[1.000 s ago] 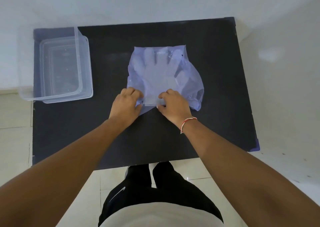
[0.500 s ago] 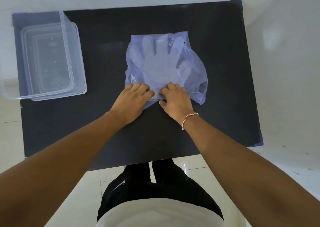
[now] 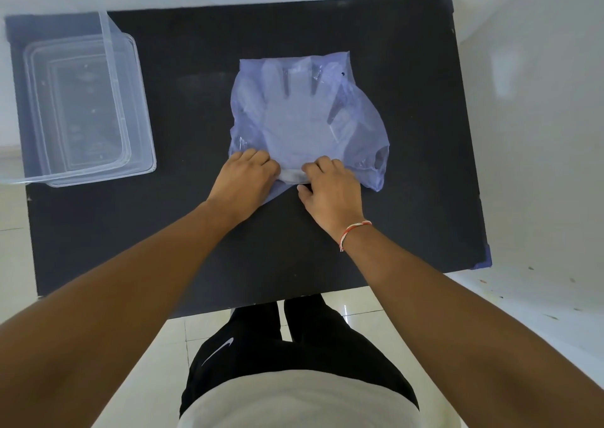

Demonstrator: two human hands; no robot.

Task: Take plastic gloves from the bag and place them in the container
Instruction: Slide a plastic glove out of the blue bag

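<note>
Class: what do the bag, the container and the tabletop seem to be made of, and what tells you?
Bag: thin bluish plastic film; it wrinkles and shows the gloves inside.
Container: clear rigid plastic; see-through with glossy edges.
Tabletop: matte black, possibly board or fabric-covered; it shows no glare.

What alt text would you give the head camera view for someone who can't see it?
Both hands, left hand and right hand, press on the near, open edge of a bluish plastic bag of clear gloves lying flat on a black table. An empty clear container sits at the table's far left.
</note>
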